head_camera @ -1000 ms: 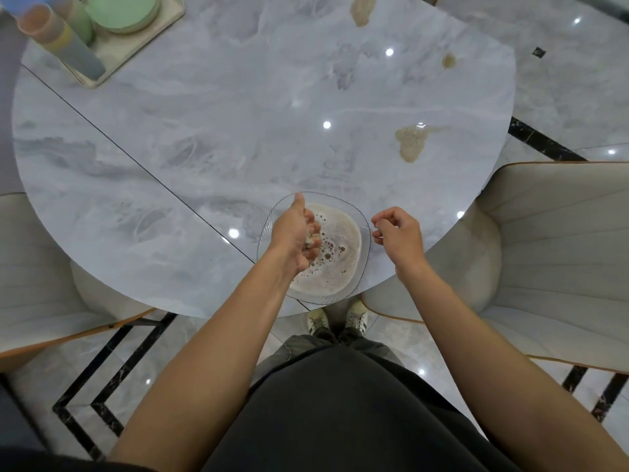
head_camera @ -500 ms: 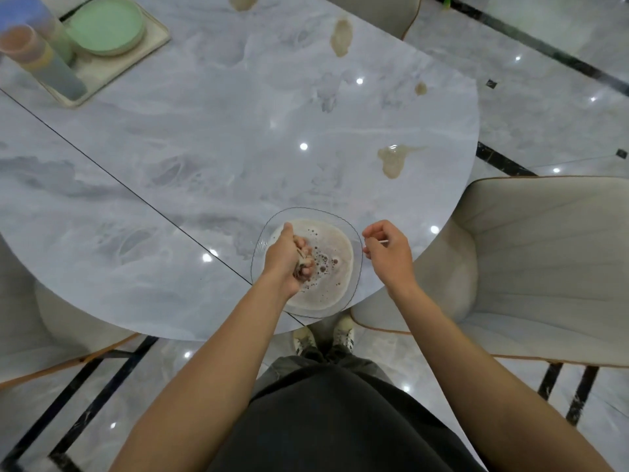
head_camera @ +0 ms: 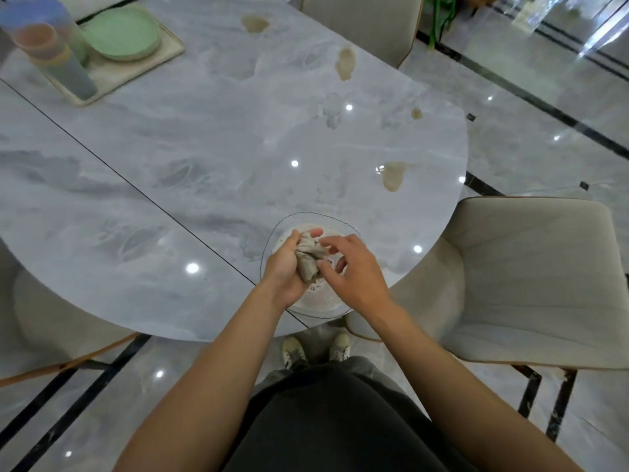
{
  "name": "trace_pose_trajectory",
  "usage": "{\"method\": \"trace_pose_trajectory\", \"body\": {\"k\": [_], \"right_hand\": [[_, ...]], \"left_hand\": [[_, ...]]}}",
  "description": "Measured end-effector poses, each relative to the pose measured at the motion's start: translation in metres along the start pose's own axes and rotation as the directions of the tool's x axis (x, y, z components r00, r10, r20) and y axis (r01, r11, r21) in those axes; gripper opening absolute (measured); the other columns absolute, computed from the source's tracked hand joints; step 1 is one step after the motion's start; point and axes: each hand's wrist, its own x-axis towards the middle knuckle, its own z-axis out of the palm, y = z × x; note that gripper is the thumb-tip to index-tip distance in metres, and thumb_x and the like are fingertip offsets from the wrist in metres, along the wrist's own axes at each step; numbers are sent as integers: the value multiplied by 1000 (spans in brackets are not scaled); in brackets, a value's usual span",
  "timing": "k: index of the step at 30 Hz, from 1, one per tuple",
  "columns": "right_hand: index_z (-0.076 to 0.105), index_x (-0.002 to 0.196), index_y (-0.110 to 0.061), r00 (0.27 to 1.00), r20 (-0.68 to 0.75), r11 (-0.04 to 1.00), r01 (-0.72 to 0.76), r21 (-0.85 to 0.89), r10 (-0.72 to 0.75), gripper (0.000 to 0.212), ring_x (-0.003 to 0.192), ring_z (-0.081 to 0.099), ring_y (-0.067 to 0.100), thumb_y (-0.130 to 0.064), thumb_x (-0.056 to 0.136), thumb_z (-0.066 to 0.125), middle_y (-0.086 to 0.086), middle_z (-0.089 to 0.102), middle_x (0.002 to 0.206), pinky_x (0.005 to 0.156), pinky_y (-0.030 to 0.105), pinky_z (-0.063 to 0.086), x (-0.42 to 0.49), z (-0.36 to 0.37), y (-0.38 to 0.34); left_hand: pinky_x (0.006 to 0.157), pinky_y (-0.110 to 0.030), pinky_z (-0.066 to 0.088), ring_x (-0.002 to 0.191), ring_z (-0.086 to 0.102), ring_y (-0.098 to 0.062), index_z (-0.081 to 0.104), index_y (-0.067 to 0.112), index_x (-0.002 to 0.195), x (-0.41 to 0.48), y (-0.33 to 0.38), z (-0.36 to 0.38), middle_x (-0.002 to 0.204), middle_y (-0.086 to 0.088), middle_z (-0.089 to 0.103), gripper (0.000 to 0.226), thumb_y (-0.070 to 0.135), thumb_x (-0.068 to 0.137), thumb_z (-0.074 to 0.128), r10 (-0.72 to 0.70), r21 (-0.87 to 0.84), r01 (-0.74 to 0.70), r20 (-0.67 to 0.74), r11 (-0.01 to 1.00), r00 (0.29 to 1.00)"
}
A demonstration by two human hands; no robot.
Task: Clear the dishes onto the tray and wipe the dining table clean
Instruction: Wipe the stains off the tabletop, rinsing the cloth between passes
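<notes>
Head view: a clear glass bowl (head_camera: 276, 235) sits at the near edge of the grey marble desk (head_camera: 204, 148), with pale, foamy brownish liquid in it. Both hands meet right over this bowl. The left hand (head_camera: 284, 270) has its grip wrapped round a wet, bunched grey-brown cloth (head_camera: 308, 258), fingers curled over the top of it. The right hand (head_camera: 355, 272) comes in from the other side, its grip pinching the cloth's right part between thumb and bent fingers. Brown spills lie on the desk beyond the bowl: a stain (head_camera: 393, 175) towards the right rim, a long stain (head_camera: 345, 63) farther back, and a far stain (head_camera: 255, 23) near the far edge. At the far left corner a beige tray (head_camera: 170, 51) holds a green plate (head_camera: 121, 34) and stacked cups (head_camera: 64, 63). A cream chair (head_camera: 527, 284) stands just right of the desk
</notes>
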Motion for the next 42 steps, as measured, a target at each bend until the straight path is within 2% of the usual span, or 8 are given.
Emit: {"method": "trace_pose_trajectory", "body": {"k": [6, 10, 15, 21, 30, 32, 37, 42], "right_hand": [[65, 91, -27, 999, -31, 994, -35, 105, 38, 11, 78, 60, 13, -17, 93, 69, -7, 64, 86, 70, 23, 50, 11, -4, -14], [63, 87, -21, 992, -66, 975, -93, 201, 108, 11, 77, 61, 15, -13, 94, 62, 0, 66, 83, 72, 30, 51, 20, -17, -19], [62, 93, -28, 981, -53, 939, -160, 305, 185, 18, 71, 59, 13, -12, 97, 55, 2, 63, 81, 71, 38, 56, 31, -33, -17], [55, 104, -26, 994, -8, 963, -104, 248, 109, 18, 59, 49, 2, -12, 105, 44, 0, 54, 78, 55, 17, 44, 39, -56, -13], [53, 92, -11, 982, 126, 953, 100, 285, -141, 9, 76, 55, 30, -8, 101, 52, 13, 56, 84, 66, 35, 48, 63, -108, -3], [52, 94, -13, 970, 85, 940, 198, 279, -229, 9, 67, 50, 16, -9, 102, 53, 5, 53, 78, 61, 27, 44, 70, -126, -7], [55, 108, -20, 926, -17, 910, 373, 181, -376, 7, 68, 56, 16, -15, 105, 51, 1, 59, 80, 60, 31, 48, 94, -176, -17], [58, 110, -15, 906, -37, 898, 423, 121, -422, 8, 58, 48, 15, -14, 104, 53, 3, 51, 65, 57, 28, 43, 116, -206, -8]], "left_hand": [[102, -47, 50, 107, 70, -26, 68, 8, 119, -12, 5, -10, 121, -14, 73, 55, 48, 110, 31, -15, 92, 8, 80, 996, 997], [91, -46, 54, 109, 65, -27, 67, 11, 125, -19, 5, -13, 122, -14, 71, 52, 43, 85, 55, 49, 337, -79, 97, 938, 994], [81, -37, 54, 106, 68, -20, 63, 30, 115, -19, 8, -15, 117, 1, 70, 21, 39, 98, 69, 200, 515, -227, 108, 827, 974], [77, -39, 61, 102, 72, -24, 57, 26, 113, -20, 19, -6, 116, -9, 72, 38, 41, 88, 82, 327, 538, -368, 174, 758, 929], [71, -53, 65, 97, 74, -32, 59, 33, 115, -25, 40, 31, 122, -9, 64, 23, 33, 96, 74, 392, 707, -383, 162, 595, 906], [67, -53, 65, 94, 75, -31, 55, 31, 118, -32, 49, 45, 128, -8, 61, 28, 28, 97, 73, 408, 695, -424, 203, 580, 890], [44, -37, 54, 64, 73, -23, 50, 37, 123, -37, 77, 105, 107, 2, 67, 14, 38, 109, 50, 506, 837, -461, 272, 296, 819], [62, -48, 58, 57, 69, -13, 58, 36, 107, -22, 94, 136, 87, 9, 65, 9, 37, 108, 49, 698, 912, -409, 307, -23, 647]]}}
